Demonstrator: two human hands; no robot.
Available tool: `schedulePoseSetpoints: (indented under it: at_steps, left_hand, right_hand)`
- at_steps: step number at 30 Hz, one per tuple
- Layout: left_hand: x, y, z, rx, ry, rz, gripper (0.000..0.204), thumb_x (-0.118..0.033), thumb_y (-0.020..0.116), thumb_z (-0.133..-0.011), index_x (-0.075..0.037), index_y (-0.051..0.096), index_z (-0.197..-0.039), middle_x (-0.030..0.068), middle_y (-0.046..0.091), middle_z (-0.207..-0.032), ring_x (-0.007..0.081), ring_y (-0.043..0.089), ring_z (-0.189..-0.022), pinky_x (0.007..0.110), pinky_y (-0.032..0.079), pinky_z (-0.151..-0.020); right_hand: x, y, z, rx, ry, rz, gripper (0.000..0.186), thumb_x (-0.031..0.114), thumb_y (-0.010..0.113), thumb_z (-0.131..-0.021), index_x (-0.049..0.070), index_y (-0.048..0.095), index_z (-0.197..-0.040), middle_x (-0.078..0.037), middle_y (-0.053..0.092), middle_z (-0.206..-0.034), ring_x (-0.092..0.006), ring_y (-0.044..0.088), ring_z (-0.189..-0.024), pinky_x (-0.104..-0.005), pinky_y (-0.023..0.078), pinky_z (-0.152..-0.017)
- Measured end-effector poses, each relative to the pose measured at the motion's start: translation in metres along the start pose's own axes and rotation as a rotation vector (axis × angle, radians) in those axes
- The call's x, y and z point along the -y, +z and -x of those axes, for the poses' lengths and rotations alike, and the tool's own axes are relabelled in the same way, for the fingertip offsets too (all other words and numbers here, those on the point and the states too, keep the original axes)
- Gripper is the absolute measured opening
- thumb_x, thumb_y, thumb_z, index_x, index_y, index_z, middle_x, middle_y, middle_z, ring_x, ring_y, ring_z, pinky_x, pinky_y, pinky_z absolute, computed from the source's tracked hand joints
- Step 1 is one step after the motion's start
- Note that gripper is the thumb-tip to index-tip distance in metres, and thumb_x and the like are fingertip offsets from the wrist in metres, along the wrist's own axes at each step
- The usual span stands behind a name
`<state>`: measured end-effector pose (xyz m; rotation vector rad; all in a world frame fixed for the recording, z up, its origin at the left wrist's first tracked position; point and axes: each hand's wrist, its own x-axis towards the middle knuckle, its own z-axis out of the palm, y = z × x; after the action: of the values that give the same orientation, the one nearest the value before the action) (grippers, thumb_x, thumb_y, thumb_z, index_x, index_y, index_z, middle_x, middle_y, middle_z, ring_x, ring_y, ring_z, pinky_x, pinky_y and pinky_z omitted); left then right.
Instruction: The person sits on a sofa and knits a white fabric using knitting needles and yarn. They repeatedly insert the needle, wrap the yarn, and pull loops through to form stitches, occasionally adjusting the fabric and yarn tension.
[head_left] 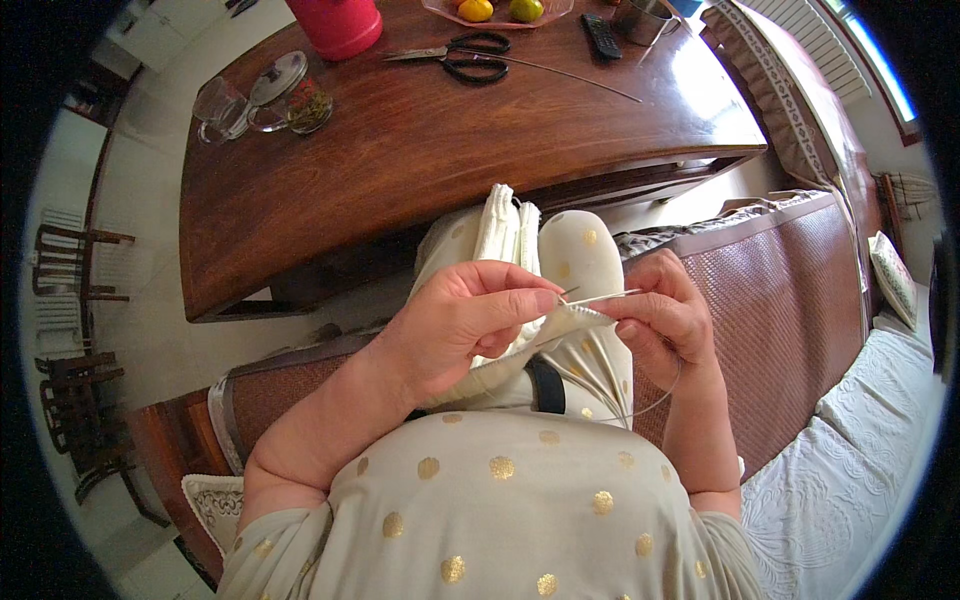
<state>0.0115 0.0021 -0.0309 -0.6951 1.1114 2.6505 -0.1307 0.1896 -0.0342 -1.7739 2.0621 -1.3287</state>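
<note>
Above my lap, my left hand point(465, 312) and my right hand point(668, 312) face each other around a piece of cream-white knitting point(572, 320). The left thumb and fingers pinch the knitting close to a needle tip. A thin knitting needle point(605, 297) lies between the right thumb and fingers, its point meeting the stitches near the left thumb. From the right hand a thin cable point(668, 395) loops down toward my lap. More white knitted fabric point(505, 235) lies folded over my lap toward the table. The left palm side is partly hidden.
On the brown wooden table point(380, 170) lie black-handled scissors point(475, 58) and a thin rod point(570, 78). Glass cups point(308, 108), a pink container point(338, 25), a fruit plate point(545, 18) and a remote control point(601, 37) stand farther along. A woven seat mat point(770, 300) extends right.
</note>
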Motion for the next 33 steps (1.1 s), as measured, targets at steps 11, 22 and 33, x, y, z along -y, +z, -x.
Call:
schedulePoseSetpoints:
  at_steps: [11, 22, 33]
  left_hand:
    - [0.007, 0.003, -0.003, -0.057, 0.048, -0.066, 0.015, -0.011, 0.065, -0.085, -0.004, 0.064, -0.099, -0.0035, 0.056, -0.071, 0.0026, 0.044, -0.054, 0.018, 0.033, -0.047]
    - [0.009, 0.015, 0.004, -0.023, 0.162, -0.306, 0.018, -0.010, 0.060, -0.088, -0.003, 0.064, -0.105, -0.0065, 0.057, -0.075, 0.0008, 0.043, -0.059, 0.016, 0.034, -0.052]
    - [0.007, 0.011, 0.008, -0.046, 0.164, -0.296, 0.021, -0.010, 0.059, -0.091, 0.002, 0.062, -0.108, 0.0020, 0.064, -0.092, 0.0051, 0.057, -0.084, 0.019, 0.047, -0.075]
  right_hand:
    - [0.022, 0.015, 0.003, -0.027, -0.085, 0.543, 0.039, 0.019, 0.073, -0.071, 0.009, 0.062, -0.106, -0.006, 0.056, -0.090, -0.0247, 0.053, -0.087, -0.0362, 0.044, -0.076]
    - [0.002, 0.009, -0.029, 0.272, -0.007, -0.063, 0.073, 0.047, 0.079, -0.064, 0.000, 0.051, -0.112, -0.016, 0.056, -0.105, -0.0360, 0.052, -0.101, -0.0433, 0.042, -0.088]
    - [0.023, 0.024, -0.001, -0.069, 0.013, 0.437, 0.020, 0.014, 0.064, -0.077, 0.010, 0.065, -0.096, -0.004, 0.050, -0.073, -0.0226, 0.048, -0.069, -0.0365, 0.037, -0.063]
